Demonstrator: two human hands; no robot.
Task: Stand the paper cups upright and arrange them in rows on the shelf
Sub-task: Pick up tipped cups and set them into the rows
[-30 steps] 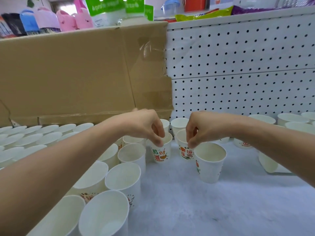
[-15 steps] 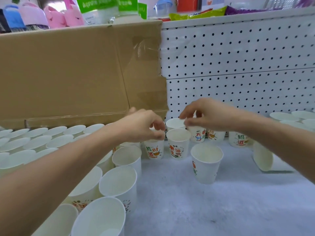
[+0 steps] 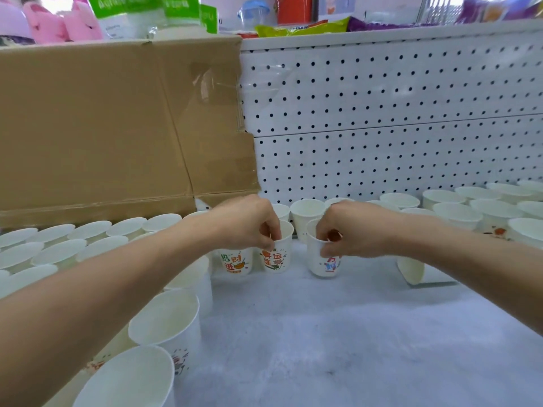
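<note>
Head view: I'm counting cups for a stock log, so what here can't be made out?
- Blue-print cup: print partly covered by the right hand pinching its rim.
- Red-print cup: rim partly covered by the left hand pinching it.
- Tilted cup: top hidden under the right forearm.
- Left cups: several hidden behind the left forearm.
- Top-shelf goods: blurred, cut by the top edge.
</note>
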